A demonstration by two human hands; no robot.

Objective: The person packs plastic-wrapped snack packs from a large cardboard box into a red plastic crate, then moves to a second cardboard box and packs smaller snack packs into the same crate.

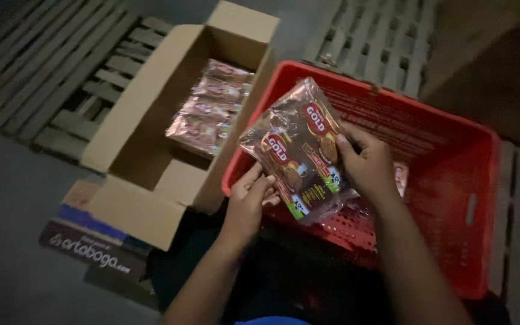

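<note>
Both hands clamped on one bundle of snack packets (301, 155).
Left hand (249, 201) pinches its lower edge, right hand (365, 164) grips its side, above the red crate (452, 180); open cardboard box (145, 150) alongside.

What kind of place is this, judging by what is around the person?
Probably a storeroom or warehouse: wooden pallets on the floor, an open cardboard box of snack packs, and a red plastic crate.
</note>
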